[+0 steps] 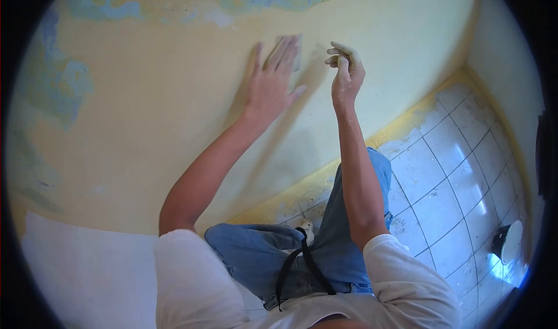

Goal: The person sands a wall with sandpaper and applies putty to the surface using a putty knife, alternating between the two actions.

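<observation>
My left hand [272, 85] lies flat on the yellowish wall [174, 96], its fingers spread over a small thin sheet [297, 56] pressed against the surface. The sheet's edges show beside and between the fingers. To the right, my right hand [347, 70] is raised, with bent fingers spread apart and nothing between them. Pale dust coats its fingertips. Whether it touches the wall cannot be made out.
Blue-green patches [104, 3] mark the wall's upper and left parts. White floor tiles [430, 172] with yellowish stains along the wall are at the right. A round black-and-white object [510, 243] stands on the tiles at far right. My bent knees are below.
</observation>
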Demonstrator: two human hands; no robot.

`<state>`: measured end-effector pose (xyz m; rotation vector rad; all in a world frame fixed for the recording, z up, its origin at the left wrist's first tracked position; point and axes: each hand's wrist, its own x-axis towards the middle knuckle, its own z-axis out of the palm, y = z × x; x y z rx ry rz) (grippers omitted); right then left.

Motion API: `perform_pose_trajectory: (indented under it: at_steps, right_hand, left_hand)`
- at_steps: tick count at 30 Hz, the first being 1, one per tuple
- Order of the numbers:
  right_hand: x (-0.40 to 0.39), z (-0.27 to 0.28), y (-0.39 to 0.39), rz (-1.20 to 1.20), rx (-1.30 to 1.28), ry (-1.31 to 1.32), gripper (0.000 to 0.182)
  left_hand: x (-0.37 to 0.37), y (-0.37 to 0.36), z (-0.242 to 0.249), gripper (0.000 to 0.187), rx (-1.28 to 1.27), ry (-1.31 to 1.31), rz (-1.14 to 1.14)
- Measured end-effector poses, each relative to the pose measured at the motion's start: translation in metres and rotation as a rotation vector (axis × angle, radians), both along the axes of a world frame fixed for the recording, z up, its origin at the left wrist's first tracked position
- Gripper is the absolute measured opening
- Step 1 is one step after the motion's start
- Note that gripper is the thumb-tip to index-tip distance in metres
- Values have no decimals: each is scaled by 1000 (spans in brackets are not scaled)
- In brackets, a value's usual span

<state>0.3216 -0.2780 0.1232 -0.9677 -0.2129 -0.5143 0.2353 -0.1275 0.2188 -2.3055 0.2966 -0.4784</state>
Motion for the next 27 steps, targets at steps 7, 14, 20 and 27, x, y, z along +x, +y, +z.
perform_pose_trajectory:
  at_steps: [7, 14, 20, 27]
  right_hand:
    - [10, -5, 10, 16, 47, 12, 38]
    - [7, 2, 5, 31, 8, 25, 39]
    - [5, -5, 9, 31, 33, 1, 38]
    - [5, -10, 25, 64, 19, -20, 36]
  left_hand:
    - [-68, 48, 6, 95, 140, 143, 189]
    - [-117, 103, 16, 96, 95, 112, 171]
    - [-20, 27, 1, 96, -132, -17, 16]
    - [-126, 92, 22, 96, -10, 74, 254]
